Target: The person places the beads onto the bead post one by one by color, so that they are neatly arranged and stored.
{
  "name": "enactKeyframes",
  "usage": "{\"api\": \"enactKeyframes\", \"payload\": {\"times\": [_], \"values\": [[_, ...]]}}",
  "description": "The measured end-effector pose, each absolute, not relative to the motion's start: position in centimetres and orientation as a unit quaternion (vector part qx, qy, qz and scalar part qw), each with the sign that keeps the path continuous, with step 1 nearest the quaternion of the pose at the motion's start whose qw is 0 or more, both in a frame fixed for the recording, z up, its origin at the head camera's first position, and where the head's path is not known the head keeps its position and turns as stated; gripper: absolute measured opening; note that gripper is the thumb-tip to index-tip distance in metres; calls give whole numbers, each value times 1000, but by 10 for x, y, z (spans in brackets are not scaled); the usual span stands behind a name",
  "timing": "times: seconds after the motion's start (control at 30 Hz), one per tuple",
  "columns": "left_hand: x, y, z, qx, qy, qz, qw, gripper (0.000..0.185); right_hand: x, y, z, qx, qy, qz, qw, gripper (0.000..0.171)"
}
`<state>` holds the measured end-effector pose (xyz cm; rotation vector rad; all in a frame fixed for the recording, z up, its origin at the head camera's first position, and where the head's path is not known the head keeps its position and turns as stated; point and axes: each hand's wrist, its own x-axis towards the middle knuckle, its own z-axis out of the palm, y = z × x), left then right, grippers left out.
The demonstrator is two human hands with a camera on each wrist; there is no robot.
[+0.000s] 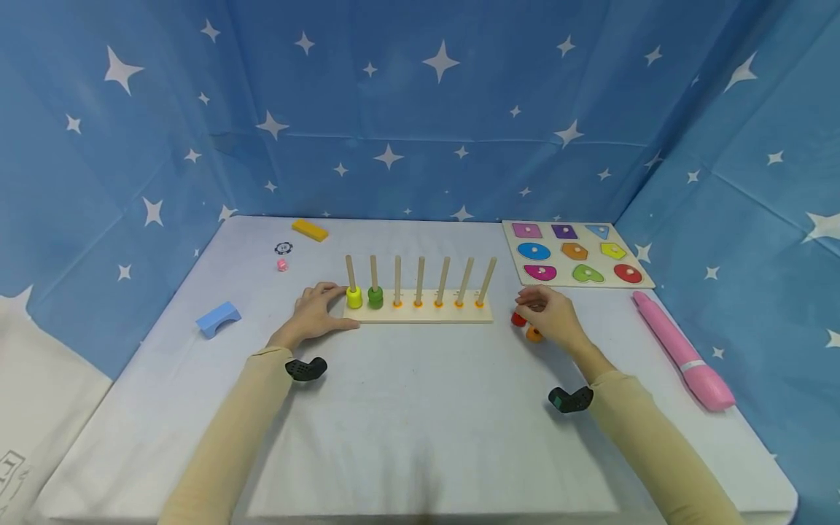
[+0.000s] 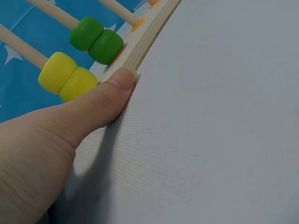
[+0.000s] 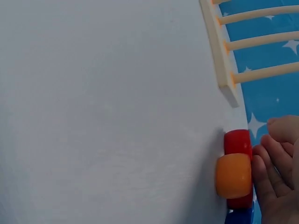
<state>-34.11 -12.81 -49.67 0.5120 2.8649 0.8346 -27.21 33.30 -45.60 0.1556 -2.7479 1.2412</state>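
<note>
A wooden peg board (image 1: 420, 313) with upright pegs stands in the middle of the table. Yellow beads (image 1: 354, 298) sit on its leftmost peg and green beads (image 1: 375, 297) on the second. My left hand (image 1: 315, 313) grips the board's left end, thumb along the front edge in the left wrist view. To the right of the board, my right hand (image 1: 551, 317) hovers over loose beads, fingers loosely bent. Beside its fingertips in the right wrist view are a red bead (image 3: 237, 141), an orange bead (image 3: 233, 176) and a blue bead (image 3: 240, 217); another red one is partly hidden.
A shape puzzle board (image 1: 558, 262) lies at the back right, with a pink closed umbrella (image 1: 682, 350) in front of it. On the left are a blue arch block (image 1: 219, 319), a yellow block (image 1: 310, 230), a round chip (image 1: 284, 249) and a small pink piece (image 1: 282, 265).
</note>
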Motion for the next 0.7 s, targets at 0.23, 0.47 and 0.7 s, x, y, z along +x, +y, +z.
{"api": "enactKeyframes", "payload": {"times": [0.23,0.47,0.7], "values": [[-340,-127,-494,170,945,272,59,94,-270,333,-460,77,-925,370,48,29],[-340,-128,-493,166,947,268,58,93,-268,330,-457,103,-944,314,24,34],[-338,-128,-493,168,947,268,59,93,-268,330,-455,93,-952,293,17,32]]}}
